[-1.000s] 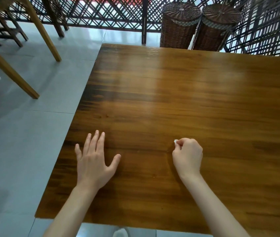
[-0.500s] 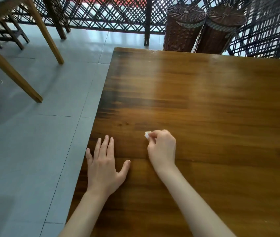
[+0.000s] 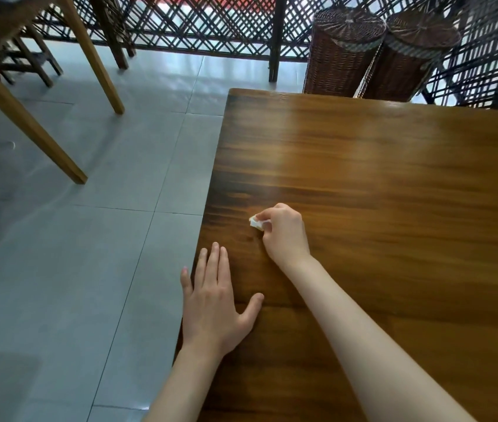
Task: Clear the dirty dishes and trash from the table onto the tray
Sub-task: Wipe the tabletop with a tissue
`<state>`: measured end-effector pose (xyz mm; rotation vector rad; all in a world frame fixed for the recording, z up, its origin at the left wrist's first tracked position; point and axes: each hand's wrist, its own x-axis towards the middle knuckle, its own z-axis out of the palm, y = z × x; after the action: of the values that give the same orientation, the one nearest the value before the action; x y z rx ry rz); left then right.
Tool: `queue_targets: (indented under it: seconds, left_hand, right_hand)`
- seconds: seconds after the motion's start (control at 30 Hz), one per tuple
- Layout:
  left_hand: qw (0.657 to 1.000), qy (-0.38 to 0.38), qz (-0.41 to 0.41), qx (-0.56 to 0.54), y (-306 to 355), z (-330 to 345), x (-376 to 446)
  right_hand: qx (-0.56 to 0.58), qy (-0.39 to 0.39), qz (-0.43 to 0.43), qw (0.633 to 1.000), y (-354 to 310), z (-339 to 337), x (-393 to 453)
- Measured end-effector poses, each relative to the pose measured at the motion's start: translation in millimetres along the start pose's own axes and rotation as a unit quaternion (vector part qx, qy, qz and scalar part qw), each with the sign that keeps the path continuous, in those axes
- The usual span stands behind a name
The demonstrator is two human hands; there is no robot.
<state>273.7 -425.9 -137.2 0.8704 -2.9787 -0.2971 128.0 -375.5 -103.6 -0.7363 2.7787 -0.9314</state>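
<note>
My right hand (image 3: 284, 233) rests on the brown wooden table (image 3: 394, 184) near its left edge, fingers closed on a small white scrap of paper (image 3: 255, 223) that sticks out past the fingertips. My left hand (image 3: 214, 303) lies flat and spread on the table's left edge, its little finger hanging over the floor side, holding nothing. No tray and no dishes are in view.
Grey tiled floor (image 3: 74, 269) lies to the left of the table. Two wicker baskets (image 3: 345, 47) stand beyond the far edge against a lattice fence (image 3: 196, 22). Wooden legs of another table (image 3: 28, 123) stand at the upper left.
My right hand has slid left across the table with the white scrap pinched in it. The left hand has shifted to the table's left edge. The view has swung left.
</note>
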Motion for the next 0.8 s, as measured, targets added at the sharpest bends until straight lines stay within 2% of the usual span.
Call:
queue_targets:
  seconds: [0.5,0.8]
  left_hand:
    - [1.0,-0.012,0.0,0.005,-0.5,-4.2,-5.6]
    - [1.0,-0.022,-0.004,0.009,-0.5,-7.7,-32.8]
  right_hand:
    - [-0.032,-0.078,-0.117,0.99,-4.9,2.6,-37.1]
    - [-0.048,-0.118,-0.138,0.982,15.8,-22.2,-72.2]
